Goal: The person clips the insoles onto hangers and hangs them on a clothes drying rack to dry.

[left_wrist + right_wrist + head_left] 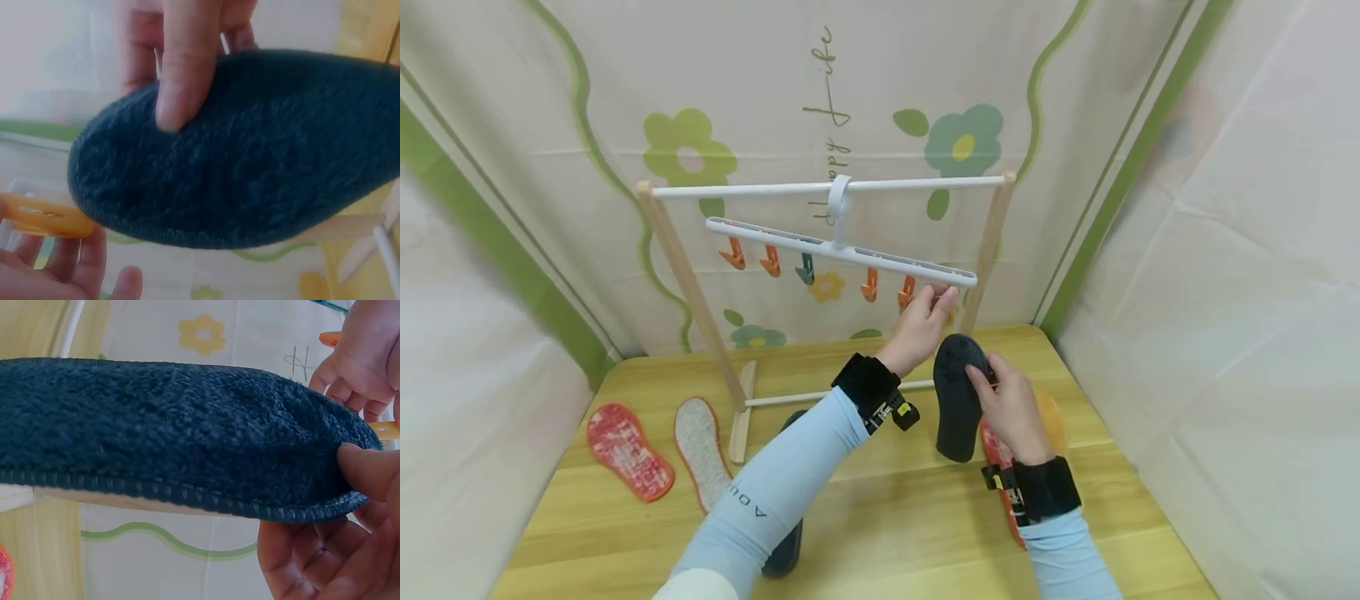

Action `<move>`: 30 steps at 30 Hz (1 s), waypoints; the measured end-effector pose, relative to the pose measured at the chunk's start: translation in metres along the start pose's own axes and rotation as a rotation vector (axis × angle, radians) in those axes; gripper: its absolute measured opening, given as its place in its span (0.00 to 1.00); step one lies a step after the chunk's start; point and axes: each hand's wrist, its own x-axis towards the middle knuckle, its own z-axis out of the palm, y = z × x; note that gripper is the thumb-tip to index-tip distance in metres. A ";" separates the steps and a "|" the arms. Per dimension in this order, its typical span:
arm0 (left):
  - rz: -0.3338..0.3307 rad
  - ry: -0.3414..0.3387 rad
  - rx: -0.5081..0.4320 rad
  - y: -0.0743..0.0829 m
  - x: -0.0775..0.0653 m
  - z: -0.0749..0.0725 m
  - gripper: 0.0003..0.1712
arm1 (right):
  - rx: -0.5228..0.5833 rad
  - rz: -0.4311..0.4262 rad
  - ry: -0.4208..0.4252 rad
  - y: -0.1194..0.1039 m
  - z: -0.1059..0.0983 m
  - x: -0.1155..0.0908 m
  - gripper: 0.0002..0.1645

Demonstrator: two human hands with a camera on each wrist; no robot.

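Observation:
A dark blue fleecy insole with a stitched edge hangs upright from my right hand. The right thumb lies on its fleecy face near one end, with the fingers behind, as the right wrist view shows on the insole. My left hand is up at the right end of the white hanger, its fingers on a yellow clip. In the left wrist view that clip is right beside the insole's rounded end. More clips hang along the hanger, orange ones and a green one.
The hanger hooks over the white bar of a wooden-legged rack, tilted down to the right. On the table lie a red-and-white insole, a grey one and a dark one under my left arm. Another red insole and a yellow piece lie right.

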 end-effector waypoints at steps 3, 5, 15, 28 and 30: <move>0.008 -0.005 -0.019 0.001 -0.003 0.002 0.25 | -0.005 -0.005 -0.001 -0.002 0.000 0.001 0.09; 0.008 -0.004 -0.027 0.004 -0.006 0.003 0.24 | -0.003 -0.002 -0.001 -0.004 -0.001 0.001 0.09; -0.015 -0.002 -0.050 0.018 -0.014 0.002 0.23 | -0.030 -0.008 0.003 -0.011 -0.002 0.001 0.08; -0.040 0.000 -0.039 0.021 -0.018 0.001 0.23 | -0.031 0.036 -0.025 -0.016 -0.001 -0.001 0.11; -0.043 0.003 -0.039 0.021 -0.019 0.001 0.23 | -0.030 0.046 -0.027 -0.017 -0.001 -0.001 0.12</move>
